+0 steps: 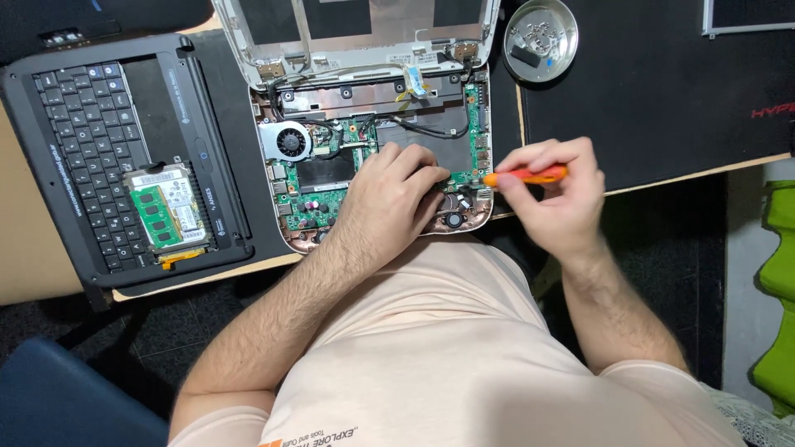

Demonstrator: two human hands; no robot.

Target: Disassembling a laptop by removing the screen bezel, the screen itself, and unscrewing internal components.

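Observation:
An opened small laptop (373, 99) lies on the desk with its green circuit board (319, 203) and round fan (290, 141) bared. My left hand (393, 203) rests flat on the board's lower right part, fingers spread toward the right edge. My right hand (555, 194) pinches an orange-handled screwdriver (530, 175), held nearly level, its tip pointing left at the laptop's right corner beside my left fingertips. The tip itself is hidden among the fingers.
The removed black keyboard panel (91, 157) lies at the left, with a hard drive (161, 178) and a green memory module (156, 217) on it. A round metal dish (541, 40) holding screws sits at the back. A black mat (662, 91) covers the right desk.

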